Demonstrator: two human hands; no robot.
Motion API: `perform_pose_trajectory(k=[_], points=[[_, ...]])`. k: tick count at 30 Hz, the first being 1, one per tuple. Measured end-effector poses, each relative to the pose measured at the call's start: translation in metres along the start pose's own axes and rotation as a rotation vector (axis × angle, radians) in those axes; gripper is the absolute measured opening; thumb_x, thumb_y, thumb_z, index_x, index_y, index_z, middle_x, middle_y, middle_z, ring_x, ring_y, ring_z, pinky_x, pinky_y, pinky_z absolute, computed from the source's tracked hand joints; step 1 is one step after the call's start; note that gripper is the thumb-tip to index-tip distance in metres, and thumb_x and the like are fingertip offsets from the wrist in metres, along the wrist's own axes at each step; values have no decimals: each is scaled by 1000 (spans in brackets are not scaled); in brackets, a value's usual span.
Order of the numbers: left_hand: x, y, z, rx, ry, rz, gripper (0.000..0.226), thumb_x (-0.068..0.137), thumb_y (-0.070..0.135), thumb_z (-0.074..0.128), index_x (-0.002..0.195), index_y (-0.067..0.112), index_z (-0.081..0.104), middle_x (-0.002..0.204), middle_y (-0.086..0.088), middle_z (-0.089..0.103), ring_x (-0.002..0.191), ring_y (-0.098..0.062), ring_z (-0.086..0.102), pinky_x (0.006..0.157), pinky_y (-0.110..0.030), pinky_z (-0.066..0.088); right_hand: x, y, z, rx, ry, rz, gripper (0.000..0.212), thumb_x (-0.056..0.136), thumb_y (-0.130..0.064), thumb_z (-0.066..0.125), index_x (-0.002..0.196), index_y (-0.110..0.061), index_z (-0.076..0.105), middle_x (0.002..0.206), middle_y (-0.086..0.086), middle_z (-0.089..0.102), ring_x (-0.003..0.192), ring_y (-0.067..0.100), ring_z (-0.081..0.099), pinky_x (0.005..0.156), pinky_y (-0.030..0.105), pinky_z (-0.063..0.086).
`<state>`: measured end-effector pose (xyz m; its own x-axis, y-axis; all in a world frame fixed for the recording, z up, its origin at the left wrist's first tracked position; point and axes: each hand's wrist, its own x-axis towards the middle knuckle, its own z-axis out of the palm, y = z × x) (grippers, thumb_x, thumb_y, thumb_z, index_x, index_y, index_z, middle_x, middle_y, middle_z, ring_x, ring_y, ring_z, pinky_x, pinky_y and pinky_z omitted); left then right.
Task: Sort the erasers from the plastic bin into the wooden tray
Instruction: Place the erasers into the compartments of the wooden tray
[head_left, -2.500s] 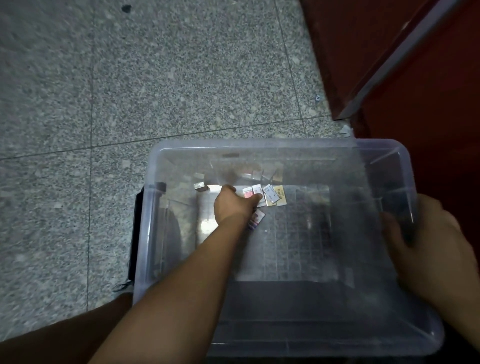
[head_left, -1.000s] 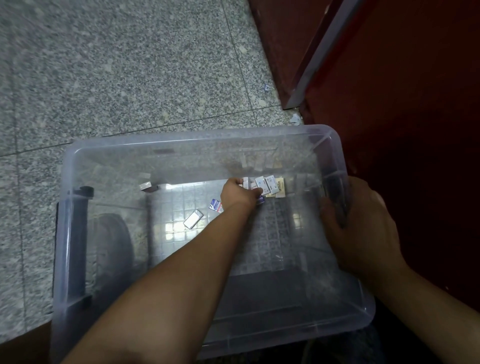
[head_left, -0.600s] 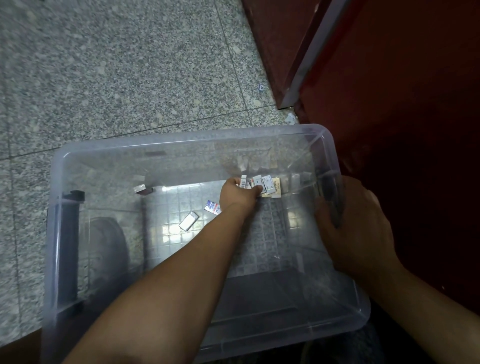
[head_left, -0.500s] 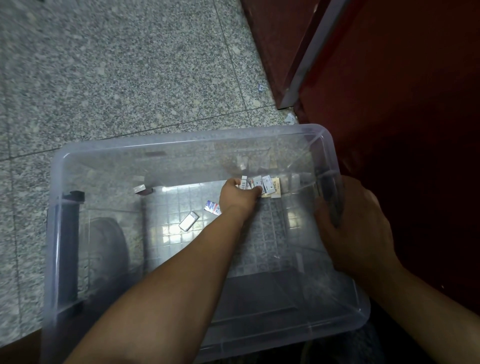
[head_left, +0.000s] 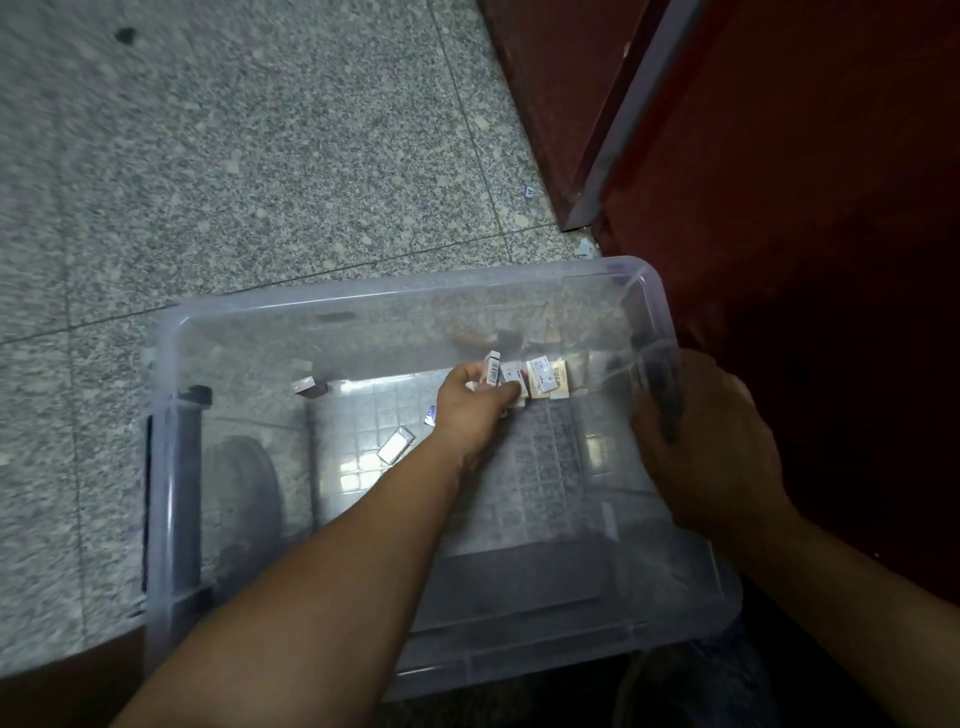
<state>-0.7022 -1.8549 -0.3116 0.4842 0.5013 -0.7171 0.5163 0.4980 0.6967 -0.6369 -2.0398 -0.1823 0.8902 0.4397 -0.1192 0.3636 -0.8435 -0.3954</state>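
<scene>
The left hand (head_left: 475, 402) is reaching into the clear plastic bin (head_left: 363, 296) on the floor (head_left: 260, 156), its fingers curling around erasers (head_left: 545, 376) bunched at the far wall. The right hand (head_left: 711, 441) is gripping the bin's right rim. Another eraser (head_left: 396, 445) is lying loose on the bin's bottom.

no print here is legible.
</scene>
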Motion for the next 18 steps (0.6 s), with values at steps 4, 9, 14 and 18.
perform_pose_trajectory(k=[4,9,14,18], points=[[-39,14,-30,-80,-167,13,32,88,9,75,116,17,65,93,-5,74,70,-14,64,66,-28,51,-1,-7,-2,-90,-13,-34,37,94,-38,52,119,-11,55,107,9,62,99,30,58,81,42,50],[-107,52,-53,-80,-308,79,28,93,0,66,118,11,65,88,-2,71,72,-15,64,64,-26,56,-14,-24,-22,-210,-50,14,51,94,-41,56,132,-8,51,113,16,60,105,35,56,85,46,48],[-182,98,-62,-24,-498,119,23,94,-3,64,113,9,66,95,-9,73,81,-20,68,88,-42,61,-48,-53,-77,70,-47,-7,23,93,-28,61,111,-15,68,99,2,60,97,24,61,82,35,48],[-258,135,-49,87,-678,186,25,93,-5,64,113,10,67,99,-10,73,82,-19,70,76,-35,62,-87,-82,-141,514,-51,-14,11,91,-23,69,101,-22,73,73,-11,63,62,-2,54,69,23,45]])
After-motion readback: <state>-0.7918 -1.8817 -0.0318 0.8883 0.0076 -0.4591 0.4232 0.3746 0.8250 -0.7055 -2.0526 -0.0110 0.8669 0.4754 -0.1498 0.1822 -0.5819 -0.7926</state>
